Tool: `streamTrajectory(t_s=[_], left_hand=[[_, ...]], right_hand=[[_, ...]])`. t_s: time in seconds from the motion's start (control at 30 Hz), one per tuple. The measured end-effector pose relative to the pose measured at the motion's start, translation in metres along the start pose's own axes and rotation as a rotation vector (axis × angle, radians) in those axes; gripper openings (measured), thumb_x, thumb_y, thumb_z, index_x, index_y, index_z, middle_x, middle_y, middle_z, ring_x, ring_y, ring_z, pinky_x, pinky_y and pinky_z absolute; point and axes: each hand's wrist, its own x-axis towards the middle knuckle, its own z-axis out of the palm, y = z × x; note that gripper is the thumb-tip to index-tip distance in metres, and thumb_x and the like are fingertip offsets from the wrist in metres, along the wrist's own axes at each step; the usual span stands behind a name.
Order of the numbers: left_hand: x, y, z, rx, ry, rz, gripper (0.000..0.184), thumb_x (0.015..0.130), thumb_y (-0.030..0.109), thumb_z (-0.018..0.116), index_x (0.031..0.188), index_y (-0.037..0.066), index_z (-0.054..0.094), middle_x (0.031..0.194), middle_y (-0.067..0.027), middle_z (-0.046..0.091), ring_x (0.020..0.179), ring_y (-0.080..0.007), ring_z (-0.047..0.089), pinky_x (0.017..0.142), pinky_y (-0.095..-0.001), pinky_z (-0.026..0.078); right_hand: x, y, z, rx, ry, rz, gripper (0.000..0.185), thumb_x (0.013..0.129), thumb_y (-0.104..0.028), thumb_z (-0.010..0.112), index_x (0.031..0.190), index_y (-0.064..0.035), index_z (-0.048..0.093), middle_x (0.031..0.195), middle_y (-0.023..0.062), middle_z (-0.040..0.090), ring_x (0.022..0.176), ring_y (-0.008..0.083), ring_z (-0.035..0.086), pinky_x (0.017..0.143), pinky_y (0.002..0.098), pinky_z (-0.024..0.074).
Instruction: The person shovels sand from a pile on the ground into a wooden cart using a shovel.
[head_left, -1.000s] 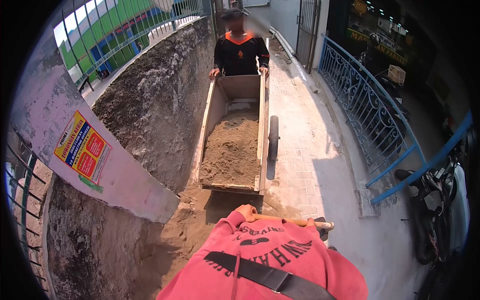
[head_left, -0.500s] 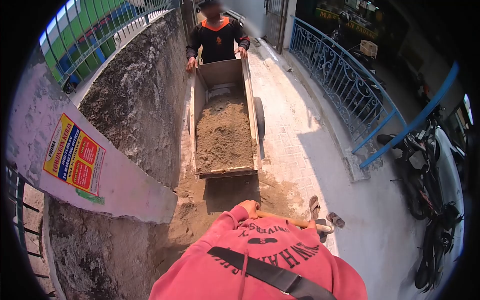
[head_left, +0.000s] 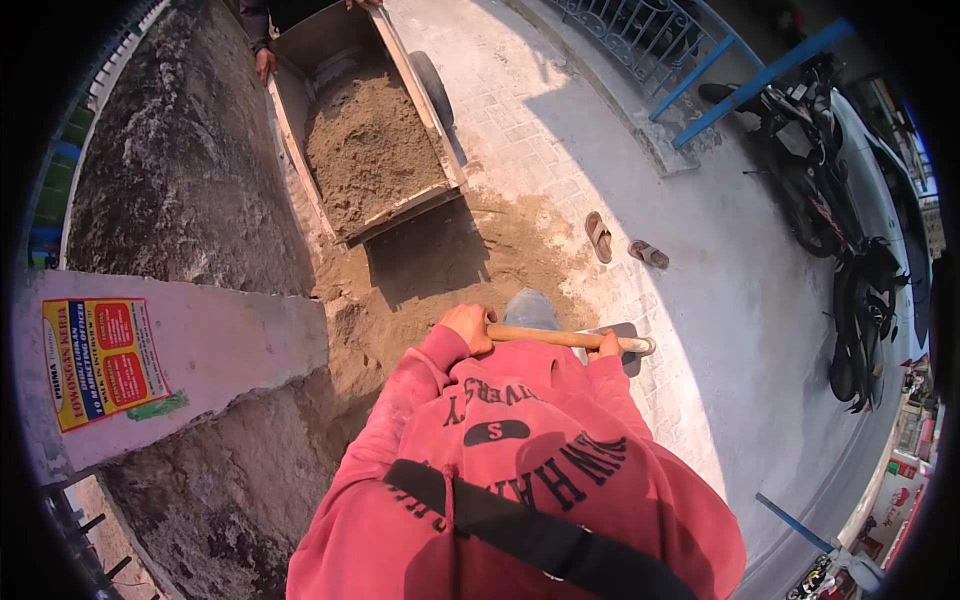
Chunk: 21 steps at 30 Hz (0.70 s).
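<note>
Two closed grips, left hand (head_left: 468, 328) and right hand (head_left: 605, 347), clamp the wooden handle (head_left: 545, 336) at centre, spaced apart probably for leverage; a cart (head_left: 415, 97) holds sand (head_left: 365, 145), upper left.

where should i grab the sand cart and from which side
I'd take the cart by its two long side boards, one hand on each near end, from above: their top edges are straight and stand above the sand, and the other person's hands are at the far end.
</note>
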Motion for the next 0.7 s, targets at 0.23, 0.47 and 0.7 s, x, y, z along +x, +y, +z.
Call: streamTrajectory(t_s=[0.23, 0.47, 0.7], left_hand=[[0.031, -0.012, 0.037, -0.044, -0.12, -0.133, 0.047, 0.059, 0.024, 0.074, 0.102, 0.007, 0.069, 0.081, -0.0201, 0.069, 0.085, -0.0371, 0.067, 0.076, -0.0435, 0.053], [0.109, 0.0, 0.079, -0.154, -0.091, -0.1, 0.044, 0.059, 0.025, 0.075, 0.098, 0.005, 0.07, 0.087, -0.0184, 0.07, 0.086, -0.0344, 0.067, 0.075, -0.041, 0.053], [0.166, 0.054, 0.078, -0.045, -0.054, -0.123, 0.043, 0.06, 0.02, 0.07, 0.102, 0.008, 0.069, 0.09, -0.0173, 0.07, 0.089, -0.0345, 0.067, 0.076, -0.041, 0.053]], right_hand=[[0.05, 0.006, -0.015, 0.052, -0.04, 0.007, 0.026, 0.085, -0.018, 0.06, 0.101, -0.0005, 0.049, 0.078, 0.0106, 0.056, 0.066, 0.0237, 0.059, 0.061, 0.0397, 0.053], [0.106, -0.027, 0.025, -0.162, -0.024, 0.08, 0.024, 0.083, -0.018, 0.058, 0.095, 0.0017, 0.051, 0.077, 0.0114, 0.056, 0.064, 0.0241, 0.058, 0.059, 0.039, 0.0517], [0.144, -0.08, 0.066, -0.26, -0.065, 0.112, 0.024, 0.083, -0.018, 0.058, 0.095, 0.0014, 0.051, 0.078, 0.0113, 0.055, 0.065, 0.024, 0.057, 0.059, 0.039, 0.0515]])
